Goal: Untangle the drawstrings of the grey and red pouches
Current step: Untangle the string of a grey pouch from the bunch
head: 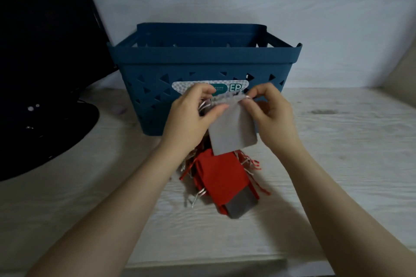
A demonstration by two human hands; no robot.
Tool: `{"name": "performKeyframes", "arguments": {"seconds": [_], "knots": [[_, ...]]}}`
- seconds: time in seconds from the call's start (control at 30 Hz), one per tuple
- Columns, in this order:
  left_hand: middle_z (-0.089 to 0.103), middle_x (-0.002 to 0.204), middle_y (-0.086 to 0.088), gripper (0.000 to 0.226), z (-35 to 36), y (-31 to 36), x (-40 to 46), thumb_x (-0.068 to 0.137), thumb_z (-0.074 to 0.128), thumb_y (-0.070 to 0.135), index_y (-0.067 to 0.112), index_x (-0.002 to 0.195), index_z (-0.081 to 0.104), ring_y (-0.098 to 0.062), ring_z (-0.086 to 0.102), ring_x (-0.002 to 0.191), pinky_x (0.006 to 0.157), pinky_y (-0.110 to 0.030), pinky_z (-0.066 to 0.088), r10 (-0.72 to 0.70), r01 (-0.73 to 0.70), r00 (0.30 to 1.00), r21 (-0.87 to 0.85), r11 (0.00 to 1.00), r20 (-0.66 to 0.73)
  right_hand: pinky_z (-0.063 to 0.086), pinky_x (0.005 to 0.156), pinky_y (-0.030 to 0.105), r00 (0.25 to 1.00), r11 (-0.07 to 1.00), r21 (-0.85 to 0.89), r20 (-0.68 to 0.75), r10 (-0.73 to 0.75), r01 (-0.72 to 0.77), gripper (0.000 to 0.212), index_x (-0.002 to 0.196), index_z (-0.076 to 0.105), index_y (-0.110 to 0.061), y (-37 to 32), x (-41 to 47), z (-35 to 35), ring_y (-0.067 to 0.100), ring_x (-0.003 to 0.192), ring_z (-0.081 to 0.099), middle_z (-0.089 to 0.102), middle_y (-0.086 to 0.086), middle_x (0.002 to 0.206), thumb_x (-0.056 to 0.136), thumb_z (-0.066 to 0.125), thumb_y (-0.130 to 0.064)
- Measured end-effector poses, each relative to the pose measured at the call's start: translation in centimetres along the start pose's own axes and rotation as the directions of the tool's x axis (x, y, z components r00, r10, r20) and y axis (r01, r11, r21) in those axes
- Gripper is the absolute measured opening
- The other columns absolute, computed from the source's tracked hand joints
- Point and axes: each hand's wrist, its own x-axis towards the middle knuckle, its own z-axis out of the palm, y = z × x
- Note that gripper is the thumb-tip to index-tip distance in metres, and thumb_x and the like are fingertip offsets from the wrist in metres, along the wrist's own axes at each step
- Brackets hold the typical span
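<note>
At the centre of the frame both hands hold a grey pouch (233,129) up by its gathered top edge, in front of a blue basket (202,67). The left hand (191,117) pinches the left end of that edge, fingers curled over a bunch of silvery cords; the right hand (272,110) pinches the right corner between thumb and forefinger, its other fingers loosely bent. Below, in the lower centre, a red pouch (219,177) lies on the pale tabletop (337,164) over a darker grey pouch (243,206), with red and white drawstrings (249,164) frayed out around them. Whether any cord runs from the raised pouch down to the heap cannot be made out. If it does, pulling the pouch higher would likely tighten the knot rather than loosen it, and drag the red pouch along. A hard tug could also fray the thin cords.
</note>
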Motion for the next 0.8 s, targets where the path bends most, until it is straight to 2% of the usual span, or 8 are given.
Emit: {"name": "performKeyframes", "arguments": {"seconds": [0.07,0.13,0.33,0.4,0.53,0.63,0.73,0.8], "knots": [[0.058,0.072,-0.004,0.026,0.5,-0.2,0.9,0.083,0.065,0.037,0.012,0.084,0.059,-0.015,0.051,0.062,0.059,-0.028,0.041,-0.107,0.108,0.994,-0.013,0.994,0.021,0.037,0.060,0.010,0.995,0.997,0.077,-0.097,0.040,-0.032,0.023,0.078,0.048,-0.030,0.1,0.9,0.6,-0.005,0.067,0.049,0.052,-0.015,0.077,0.090,0.059,-0.015],[0.044,0.054,-0.007,0.044,0.9,-0.8,1.6,0.087,0.060,0.040,0.006,0.061,0.047,-0.017,0.039,0.050,0.052,-0.033,0.030,-0.164,0.166,0.985,-0.042,0.985,0.045,0.035,0.061,0.009,0.987,0.986,0.152,-0.130,0.094,-0.074,0.021,0.078,0.048,-0.029,0.5,1.9,1.1,-0.007,0.066,0.047,0.051,-0.015,0.075,0.090,0.059,-0.016],[0.059,0.084,-0.027,0.057,1.6,-3.1,1.3,0.091,0.035,0.050,-0.004,0.088,0.055,-0.030,0.055,0.070,0.065,-0.042,0.043,-0.287,0.303,0.953,-0.265,0.915,0.100,0.031,0.047,0.014,0.966,0.909,0.327,0.121,0.229,-0.257,0.008,0.094,0.055,-0.020,1.7,2.6,1.3,-0.001,0.048,0.037,0.046,-0.016,0.057,0.096,0.048,-0.016],[0.059,0.085,-0.021,0.060,1.4,-3.6,0.7,0.089,0.032,0.052,-0.003,0.092,0.055,-0.024,0.054,0.072,0.069,-0.040,0.042,-0.296,0.326,0.944,-0.286,0.901,0.143,0.029,0.047,0.011,0.971,0.969,0.143,0.155,0.181,-0.203,0.018,0.089,0.062,-0.014,2.0,2.5,0.6,-0.001,0.045,0.038,0.047,-0.019,0.048,0.097,0.047,-0.017],[0.041,0.053,0.015,0.038,0.7,-4.3,0.2,0.094,0.037,0.040,0.023,0.060,0.042,-0.004,0.036,0.053,0.055,-0.029,0.030,-0.295,0.324,0.946,-0.368,0.872,0.134,0.028,0.046,0.016,0.952,0.978,-0.164,0.258,0.166,-0.126,0.029,0.072,0.061,-0.026,3.2,1.7,-0.4,0.004,0.042,0.035,0.041,-0.010,0.044,0.097,0.047,-0.021],[0.031,0.050,0.012,0.042,0.8,-4.4,0.3,0.098,0.041,0.027,0.024,0.057,0.035,-0.007,0.027,0.047,0.049,-0.029,0.022,-0.355,0.378,0.924,-0.474,0.795,0.143,0.025,0.042,0.013,0.925,0.955,-0.235,0.287,0.247,-0.182,0.035,0.061,0.057,-0.022,3.6,1.2,-0.8,0.007,0.036,0.031,0.035,-0.009,0.038,0.094,0.051,-0.027],[0.041,0.051,0.007,0.038,0.7,-3.7,0.4,0.094,0.050,0.022,0.021,0.056,0.043,-0.009,0.037,0.045,0.046,-0.024,0.028,-0.461,0.433,0.875,-0.658,0.616,0.144,0.026,0.045,0.018,0.925,0.921,0.132,0.153,0.347,-0.367,0.046,0.052,0.039,-0.016,3.3,1.2,-1.0,0.008,0.041,0.028,0.030,-0.009,0.043,0.093,0.053,-0.030],[0.059,0.059,0.008,0.023,0.3,-3.3,0.5,0.087,0.056,0.021,0.018,0.065,0.050,-0.005,0.047,0.045,0.039,-0.016,0.029,-0.528,0.465,0.824,-0.778,0.422,0.206,0.037,0.053,0.021,0.899,0.755,0.498,0.144,0.413,-0.426,0.045,0.051,0.037,-0.020,3.1,1.2,-1.0,0.011,0.051,0.041,0.038,-0.006,0.051,0.091,0.054,-0.032]]}}
